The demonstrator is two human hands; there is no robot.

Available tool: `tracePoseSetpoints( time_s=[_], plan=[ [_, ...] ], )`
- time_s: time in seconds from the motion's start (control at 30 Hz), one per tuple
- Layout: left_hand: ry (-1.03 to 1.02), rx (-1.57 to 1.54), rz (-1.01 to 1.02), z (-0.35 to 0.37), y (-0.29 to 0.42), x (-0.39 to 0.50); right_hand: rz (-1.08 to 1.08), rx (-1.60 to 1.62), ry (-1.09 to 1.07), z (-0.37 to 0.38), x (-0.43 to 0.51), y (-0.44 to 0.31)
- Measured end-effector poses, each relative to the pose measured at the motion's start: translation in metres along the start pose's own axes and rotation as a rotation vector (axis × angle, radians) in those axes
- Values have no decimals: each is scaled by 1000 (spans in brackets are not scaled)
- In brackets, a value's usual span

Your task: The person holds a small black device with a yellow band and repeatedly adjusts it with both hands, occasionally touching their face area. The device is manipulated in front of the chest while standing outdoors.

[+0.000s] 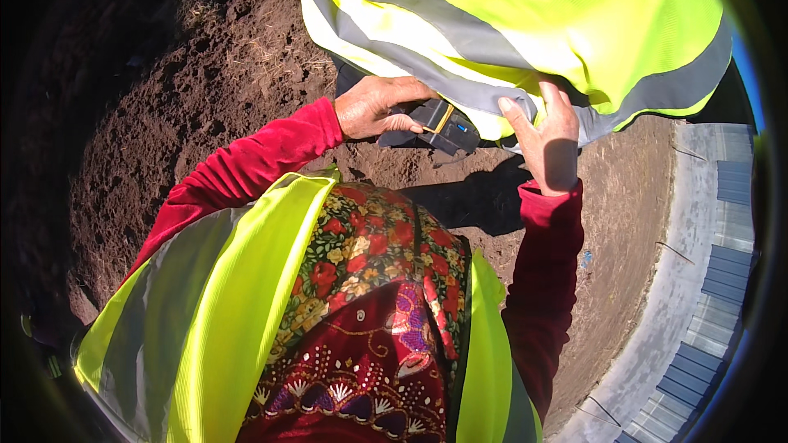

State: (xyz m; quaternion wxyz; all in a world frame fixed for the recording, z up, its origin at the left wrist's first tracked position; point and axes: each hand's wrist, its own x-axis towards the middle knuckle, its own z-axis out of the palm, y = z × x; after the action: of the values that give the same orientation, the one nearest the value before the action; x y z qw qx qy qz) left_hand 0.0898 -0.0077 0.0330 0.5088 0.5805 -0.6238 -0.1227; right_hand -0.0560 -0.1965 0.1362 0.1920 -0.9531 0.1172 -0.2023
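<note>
My left hand (381, 107) grips the near side of a black box-shaped device (458, 133), which has a yellow-orange strip and a small blue light. The device sits just under the hem of a hi-vis yellow vest (542, 6) worn by another person who is very close before me. My right hand (551, 135) pinches the grey reflective hem of that vest, thumb in front and fingers tucked behind the fabric. Part of the device is covered by my left fingers and the vest. What it is fixed to cannot be seen clearly.
Rough brown soil (184, 98) with dry grass lies to the left. On the right a concrete strip (689, 197) curves past, with thin rods sticking out and a corrugated metal wall (729, 277) beyond it. A dark shadow (474, 197) falls on the ground between my arms.
</note>
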Motion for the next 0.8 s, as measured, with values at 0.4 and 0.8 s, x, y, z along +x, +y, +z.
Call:
tracePoseSetpoints(
  time_s=[0.4,0.8],
  plan=[
    [-58,-67,-49,-1,-2,4,-165,141,35,3,-12,11],
    [-88,-134,9,-4,1,10,72,260,-27,8,8,-1]
  ],
)
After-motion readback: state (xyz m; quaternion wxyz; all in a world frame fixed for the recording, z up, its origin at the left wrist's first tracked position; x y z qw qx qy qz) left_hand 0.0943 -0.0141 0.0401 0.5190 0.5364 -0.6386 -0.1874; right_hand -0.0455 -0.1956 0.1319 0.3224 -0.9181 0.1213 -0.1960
